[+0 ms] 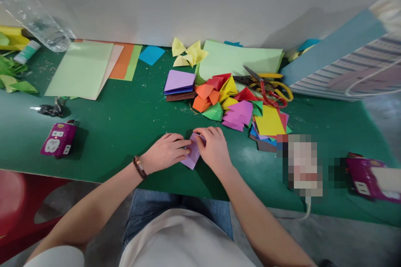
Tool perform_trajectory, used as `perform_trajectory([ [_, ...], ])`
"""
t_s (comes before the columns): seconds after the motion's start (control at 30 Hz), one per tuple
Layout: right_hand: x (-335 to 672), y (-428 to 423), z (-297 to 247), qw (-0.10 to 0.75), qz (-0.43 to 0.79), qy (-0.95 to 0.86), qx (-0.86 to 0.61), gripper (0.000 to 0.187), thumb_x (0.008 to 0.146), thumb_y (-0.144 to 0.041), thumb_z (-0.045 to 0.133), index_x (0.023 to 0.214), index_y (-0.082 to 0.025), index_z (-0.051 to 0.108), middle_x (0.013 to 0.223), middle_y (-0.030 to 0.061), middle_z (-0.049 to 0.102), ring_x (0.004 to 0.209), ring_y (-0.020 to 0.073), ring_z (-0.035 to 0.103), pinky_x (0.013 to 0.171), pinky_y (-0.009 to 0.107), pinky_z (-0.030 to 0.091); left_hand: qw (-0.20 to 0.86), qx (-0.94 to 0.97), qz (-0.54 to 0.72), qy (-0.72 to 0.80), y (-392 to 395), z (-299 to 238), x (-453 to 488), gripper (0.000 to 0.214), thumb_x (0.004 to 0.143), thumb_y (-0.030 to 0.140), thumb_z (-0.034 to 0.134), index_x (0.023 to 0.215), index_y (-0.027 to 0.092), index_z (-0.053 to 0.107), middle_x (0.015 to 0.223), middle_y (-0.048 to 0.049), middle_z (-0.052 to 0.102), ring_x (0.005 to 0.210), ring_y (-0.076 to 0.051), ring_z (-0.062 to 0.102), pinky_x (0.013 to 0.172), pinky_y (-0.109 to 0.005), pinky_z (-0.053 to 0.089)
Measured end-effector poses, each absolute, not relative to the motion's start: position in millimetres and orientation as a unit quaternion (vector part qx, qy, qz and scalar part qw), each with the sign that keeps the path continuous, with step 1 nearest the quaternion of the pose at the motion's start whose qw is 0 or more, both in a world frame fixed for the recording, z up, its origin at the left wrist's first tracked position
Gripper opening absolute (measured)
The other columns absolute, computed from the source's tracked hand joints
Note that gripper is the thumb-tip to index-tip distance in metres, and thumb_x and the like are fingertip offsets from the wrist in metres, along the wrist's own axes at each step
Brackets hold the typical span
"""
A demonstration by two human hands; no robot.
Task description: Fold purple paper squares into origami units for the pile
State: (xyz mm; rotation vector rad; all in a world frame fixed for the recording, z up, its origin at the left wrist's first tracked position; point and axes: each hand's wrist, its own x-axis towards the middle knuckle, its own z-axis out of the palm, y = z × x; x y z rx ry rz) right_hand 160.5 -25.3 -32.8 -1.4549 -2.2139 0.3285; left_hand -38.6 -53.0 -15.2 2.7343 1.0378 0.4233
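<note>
A small piece of purple paper (192, 159) lies on the green table near its front edge, under the fingers of both hands. My left hand (166, 151) presses on its left side with the fingers held together. Gripping the upper right of the paper is my right hand (214, 146), thumb bent inward and fingers curled over the top edge. Part of the sheet is hidden beneath the fingers. Beyond the hands sit a stack of purple and blue paper squares (179, 80) and a heap of folded paper pieces in orange (206, 94), yellow, red, green and pink (238, 114).
Two pairs of scissors (266, 85) rest behind the heap. A striped paper bag (341, 62) stands at right, near a pixelated object (302, 167) with a cable. Coloured sheets (83, 66), a plastic bottle (40, 21), keys (52, 109) and a purple device (59, 139) are left.
</note>
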Motion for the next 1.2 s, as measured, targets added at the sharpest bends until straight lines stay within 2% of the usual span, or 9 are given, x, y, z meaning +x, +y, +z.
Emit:
perform_trajectory([
  [0.27, 161.5, -25.4, -35.5, 0.245, 0.129, -0.805, -0.525, 0.018, 0.091, -0.023, 0.049, 0.098, -0.020, 0.066, 0.084, 0.0085, 0.059, 0.085, 0.0256, 0.048, 0.078, 0.041, 0.043, 0.123, 0.914, 0.154, 0.356, -51.5, -19.3, -39.7, 0.024, 0.095, 0.035, 0.050, 0.105, 0.022, 0.068, 0.119, -0.0025, 0.067, 0.112, -0.020, 0.050, 0.092, -0.035, 0.041],
  [0.47, 176.2, -21.9, -28.3, 0.250, 0.132, -0.837, -0.468, 0.015, 0.089, -0.028, 0.056, 0.096, -0.021, 0.067, 0.095, 0.0099, 0.055, 0.093, 0.0254, 0.052, 0.081, 0.041, 0.047, 0.131, 0.916, 0.152, 0.348, -50.9, -19.6, -40.5, 0.025, 0.095, 0.036, 0.049, 0.105, 0.022, 0.068, 0.122, -0.0012, 0.065, 0.113, -0.022, 0.048, 0.092, -0.036, 0.040],
  [0.57, 182.6, -25.6, -17.8, 0.221, 0.097, -0.878, -0.413, 0.012, 0.089, -0.024, 0.056, 0.085, -0.020, 0.067, 0.088, 0.0083, 0.056, 0.088, 0.0239, 0.052, 0.077, 0.039, 0.048, 0.136, 0.916, 0.153, 0.344, -50.5, -19.2, -40.6, 0.026, 0.096, 0.036, 0.048, 0.100, 0.022, 0.069, 0.119, -0.0014, 0.066, 0.113, -0.022, 0.048, 0.092, -0.035, 0.041],
  [0.7, 187.5, -34.7, -12.3, 0.179, 0.085, -0.918, -0.345, 0.018, 0.091, -0.020, 0.054, 0.077, -0.020, 0.065, 0.077, 0.0062, 0.058, 0.079, 0.0216, 0.051, 0.071, 0.036, 0.047, 0.142, 0.918, 0.153, 0.336, -49.9, -20.0, -40.7, 0.026, 0.096, 0.034, 0.047, 0.097, 0.022, 0.070, 0.123, -0.0005, 0.065, 0.113, -0.021, 0.048, 0.095, -0.036, 0.041],
  [1.0, 194.4, -44.2, -32.1, 0.252, 0.109, -0.910, -0.312, 0.022, 0.093, -0.019, 0.051, 0.074, -0.019, 0.062, 0.070, 0.0041, 0.059, 0.071, 0.0176, 0.050, 0.068, 0.030, 0.046, 0.141, 0.920, 0.151, 0.332, -48.5, -21.5, -41.3, 0.024, 0.095, 0.032, 0.050, 0.101, 0.021, 0.070, 0.130, -0.0012, 0.061, 0.111, -0.022, 0.048, 0.094, -0.038, 0.043],
  [1.2, 192.1, -54.4, -30.4, 0.251, 0.116, -0.916, -0.290, 0.022, 0.093, -0.018, 0.052, 0.073, -0.019, 0.063, 0.068, 0.0033, 0.059, 0.069, 0.0168, 0.050, 0.065, 0.030, 0.044, 0.141, 0.920, 0.157, 0.330, -49.2, -23.2, -41.6, 0.025, 0.095, 0.034, 0.050, 0.106, 0.021, 0.069, 0.131, -0.0010, 0.061, 0.112, -0.022, 0.048, 0.094, -0.038, 0.044],
])
